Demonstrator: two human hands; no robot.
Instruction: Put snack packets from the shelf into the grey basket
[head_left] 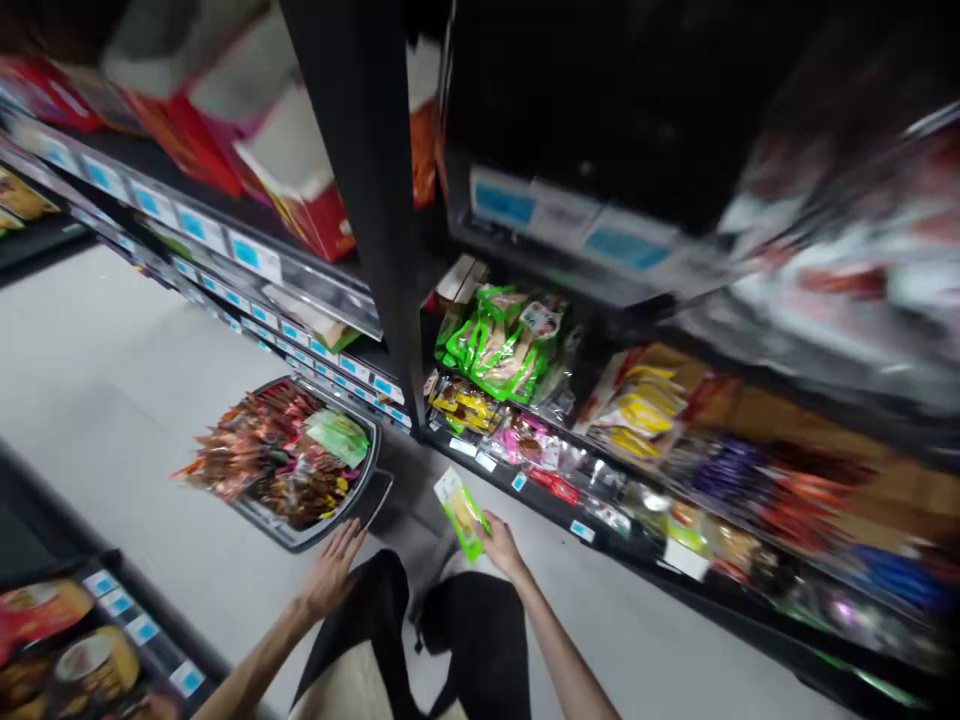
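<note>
- Evidently within reach, the dark grey plastic basket point(294, 542) stood at left, heaped with shiny brown-and-red packets point(262, 430).
- The bare left hand point(330, 571) was just beside it, fingers straight, slightly spread, gripping nothing visible.
- The flat white-and-green packet point(460, 512) was pinched by its edge in the bare right hand point(501, 547), its face left uncovered.
- Farther off, green-edged clear packets point(499, 345) sat bunched in black shelving point(551, 508), perhaps grouped by kind.

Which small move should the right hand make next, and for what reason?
Perhaps the right hand should raise its green-edged packet toward the green packets on the shelving: their colouring looks similar, and the hand is in front of that shelving.
</note>
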